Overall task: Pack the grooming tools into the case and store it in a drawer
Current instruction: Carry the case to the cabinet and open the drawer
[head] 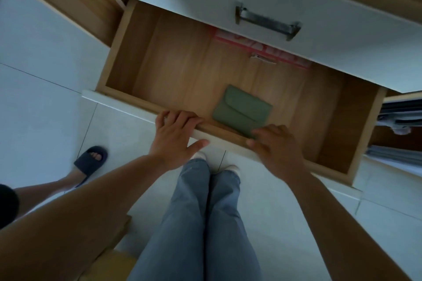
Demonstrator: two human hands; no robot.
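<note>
A wide, open wooden drawer with a white front panel (127,107) stretches out ahead of both hands, its light-brown floor mostly bare. Above it, farther from the hands, sits a closed white drawer front with a dark metal bar handle (268,22). The left hand (174,138) grips the front edge of the open drawer, fingers curled over the rim and thumb stretched along the white face below. The right hand (275,147) reaches over the same edge to the right of the left hand, its fingers hidden in part, touching the near corner of the flat green envelope-style case with a folded flap (242,110). Whether they pinch it cannot be told. The case lies on the drawer floor just beyond the front edge, between the two hands and closer to the right one.
</note>
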